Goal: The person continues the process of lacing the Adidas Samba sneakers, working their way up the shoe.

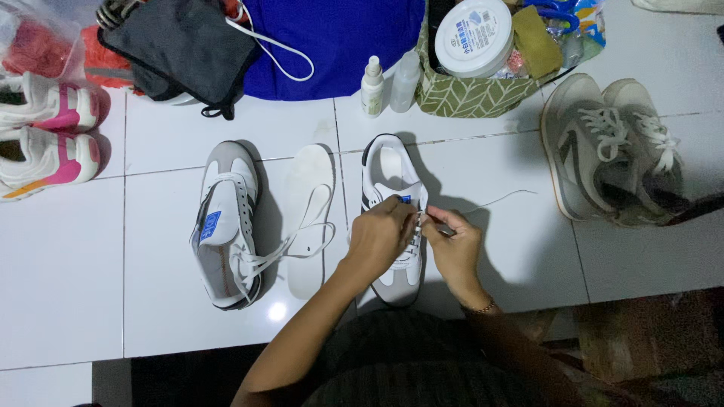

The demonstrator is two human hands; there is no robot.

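A white and grey sneaker (389,175) lies on the white tiled floor (60,286), heel away from me. My left hand (379,235) rests on its middle over the eyelets, fingers pinched at the lace. My right hand (455,246) sits just right of the shoe, pinching the white shoelace (494,200), whose free end trails off to the right. The matching sneaker (225,223) lies to the left with loose laces spilling right over a white insole (309,181) between the two shoes.
A grey pair of sneakers (609,148) sits at the right, a pink and white pair (47,136) at the left. Behind are two small bottles (389,83), a green patterned basket (471,94) holding a white round tub (473,35), blue cloth (339,41) and a dark bag (181,45).
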